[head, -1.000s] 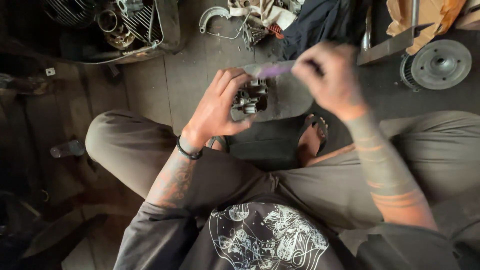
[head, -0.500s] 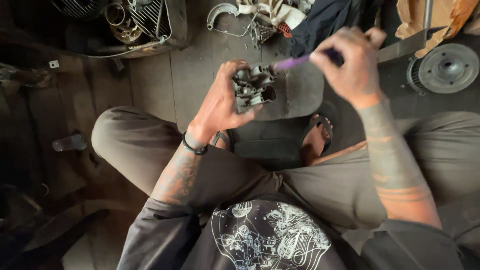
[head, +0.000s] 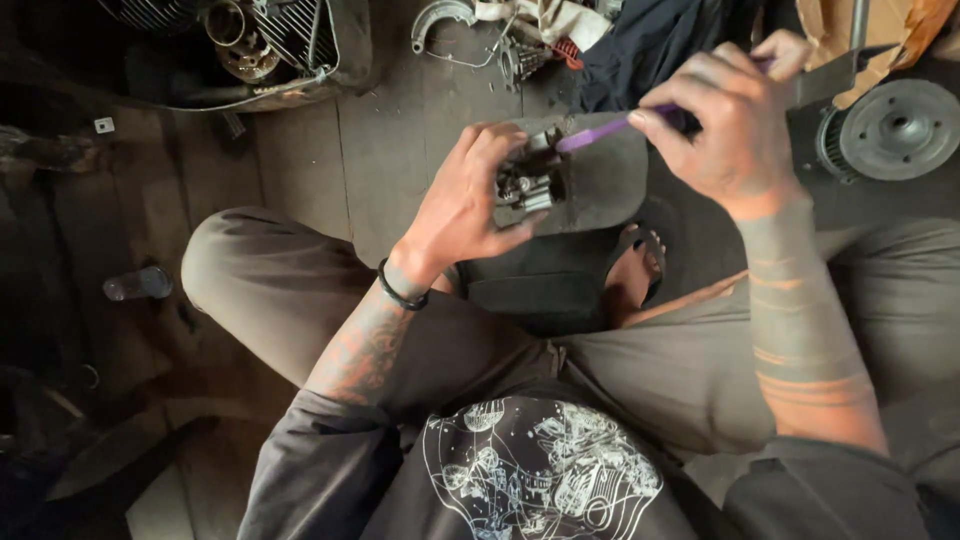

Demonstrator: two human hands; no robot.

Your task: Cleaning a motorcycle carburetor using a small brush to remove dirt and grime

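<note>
Gripping metal part (head: pixel 530 183), left hand (head: pixel 470 205).

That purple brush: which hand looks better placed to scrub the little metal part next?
The right hand, probably. It already grips the purple brush, whose tip sits at the small metal part. The left hand is wrapped around that part, steadying it.

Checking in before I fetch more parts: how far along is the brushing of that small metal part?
Done: the metal part is off whatever it came from, held in the left hand. In hand: the right hand works a purple brush at its top edge. Left: it looks grimy; other parts lie on the floor, including a round wheel.
</note>
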